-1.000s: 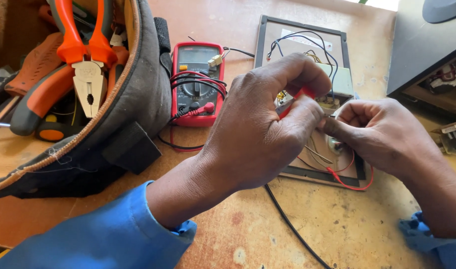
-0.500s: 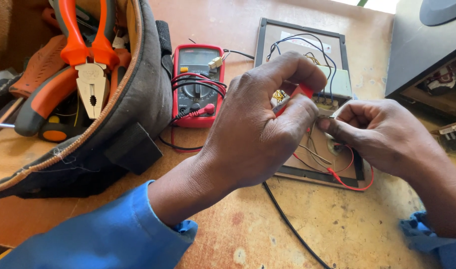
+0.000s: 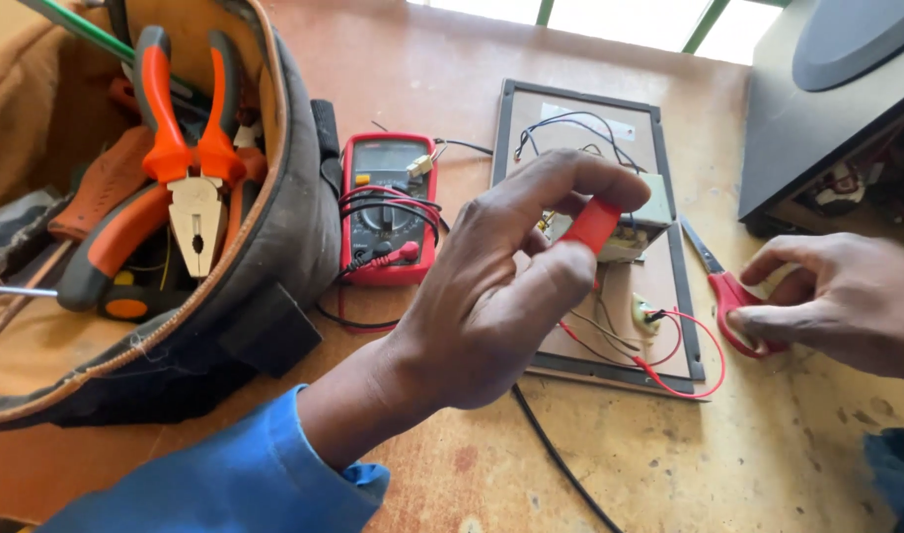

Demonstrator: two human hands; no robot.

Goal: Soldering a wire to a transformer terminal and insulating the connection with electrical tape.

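L hand [image 3: 491,296] is raised mid-frame, wrist bent, thumb and forefinger pinched shut on a small red piece [image 3: 592,223]; blue sleeve seen at forearm. R hand [image 3: 847,301] is laid low at right, fingers loosely curled, thumb extended.

One multimeter [image 3: 387,207]; one scissors [image 3: 725,288]; one pliers [image 3: 192,168]; one tool bag [image 3: 274,247].

The right hand [image 3: 847,301] is leaving the left hand [image 3: 501,296] and reaching right to the red-handled scissors [image 3: 723,286], while the left hand is now pinching the red piece [image 3: 592,223] alone, lifted.
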